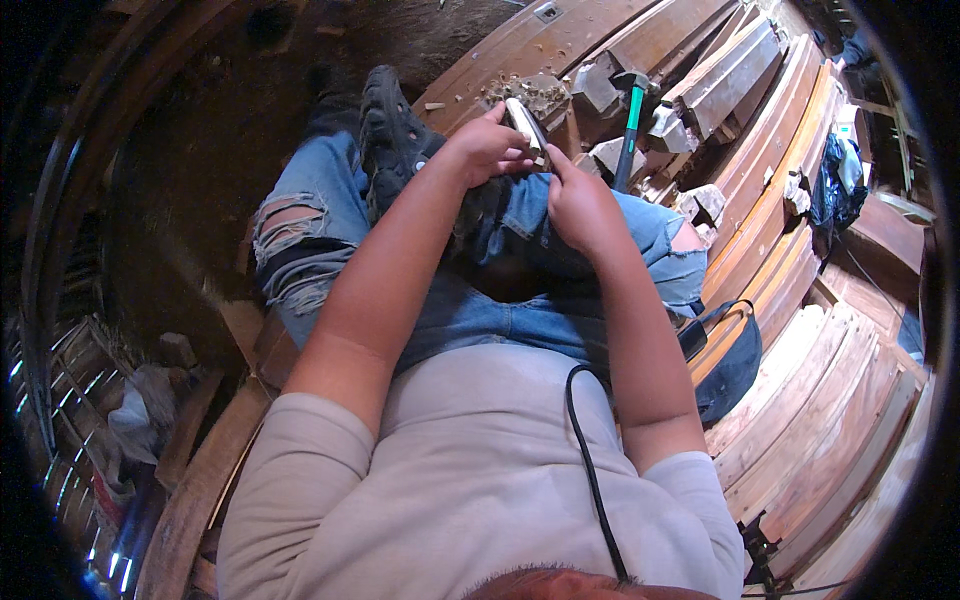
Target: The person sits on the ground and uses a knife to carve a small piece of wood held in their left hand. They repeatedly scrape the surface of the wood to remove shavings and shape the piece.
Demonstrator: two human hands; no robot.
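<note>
Above my crossed legs, my left hand [487,150] is closed on a small pale piece of wood [519,118], with the thumb side along its edge. My right hand [582,207] is closed close by, its index finger pointing toward the wood's lower end. A narrow dark strip, which looks like a knife blade [538,128], lies along the wood's right side. Its handle is hidden in my right fist. Just beyond both hands, a heap of wood shavings [528,92] lies on the planks. Right of them rests a hammer [630,130] with a green and black handle.
Long stacked wooden planks [765,190] run along the right, with several cut wood blocks [702,203] on them. A black plastic bag [838,185] lies farther right, and a dark cloth bag [730,370] sits beside my right hip. Dark ground [190,170] stretches to the left.
</note>
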